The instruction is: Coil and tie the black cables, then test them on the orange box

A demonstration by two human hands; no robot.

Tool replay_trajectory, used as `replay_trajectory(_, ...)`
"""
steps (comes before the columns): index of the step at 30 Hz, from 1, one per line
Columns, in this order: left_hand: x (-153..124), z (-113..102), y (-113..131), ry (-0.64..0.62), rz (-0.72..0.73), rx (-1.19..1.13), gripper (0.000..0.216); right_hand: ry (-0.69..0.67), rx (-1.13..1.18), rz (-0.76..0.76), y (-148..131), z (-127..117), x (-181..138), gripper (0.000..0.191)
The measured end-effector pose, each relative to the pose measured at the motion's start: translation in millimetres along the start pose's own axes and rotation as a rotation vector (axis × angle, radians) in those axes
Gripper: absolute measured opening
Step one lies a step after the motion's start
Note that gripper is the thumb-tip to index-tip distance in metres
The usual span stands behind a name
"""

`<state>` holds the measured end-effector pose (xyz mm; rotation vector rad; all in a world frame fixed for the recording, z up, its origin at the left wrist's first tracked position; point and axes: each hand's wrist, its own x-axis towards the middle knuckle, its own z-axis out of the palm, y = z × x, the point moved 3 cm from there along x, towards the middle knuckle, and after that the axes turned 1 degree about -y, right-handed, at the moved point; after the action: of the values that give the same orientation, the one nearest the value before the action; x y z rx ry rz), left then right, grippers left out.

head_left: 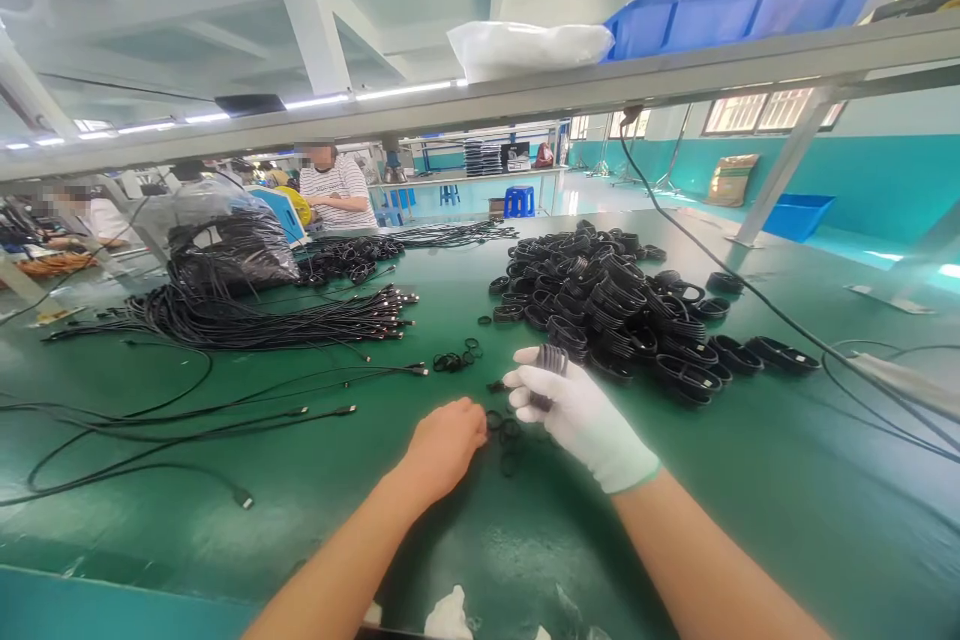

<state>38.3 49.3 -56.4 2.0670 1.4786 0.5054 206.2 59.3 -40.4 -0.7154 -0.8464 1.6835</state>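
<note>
My right hand (577,415), in a white glove, is closed around a coiled black cable (551,360) held just above the green table (225,520). My bare left hand (444,445) rests on the table with its fingers curled down at several small black rubber bands (504,435); what they pinch is hidden. More loose bands (457,357) lie a little further away. A big heap of coiled black cables (615,305) sits beyond my right hand. Straight uncoiled black cables (277,320) lie in a bundle to the far left.
Loose cables (172,420) trail over the near left of the table. A plastic bag of cables (225,245) stands at the back left. A black cord (750,300) runs down across the right side. A shelf rail (480,105) with a blue bin (735,15) hangs overhead. Other people work beyond the table.
</note>
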Motion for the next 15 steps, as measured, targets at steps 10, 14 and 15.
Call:
replay_trajectory(10, -44.6, -10.7, 19.5, 0.199, -0.197, -0.405, 0.020, -0.098, -0.034, 0.188, 43.1, 42.4, -14.7, 0.030)
replay_trajectory(14, -57.3, -11.3, 19.0, 0.158, -0.135, -0.826, 0.022, -0.388, 0.298, 0.365, 52.3, 45.3, -16.8, 0.035)
replay_trajectory(15, -61.0, -12.7, 20.1, 0.104, -0.089, -1.010, 0.023, -0.489, 0.286, 0.357, 51.6, 45.6, -17.6, 0.034)
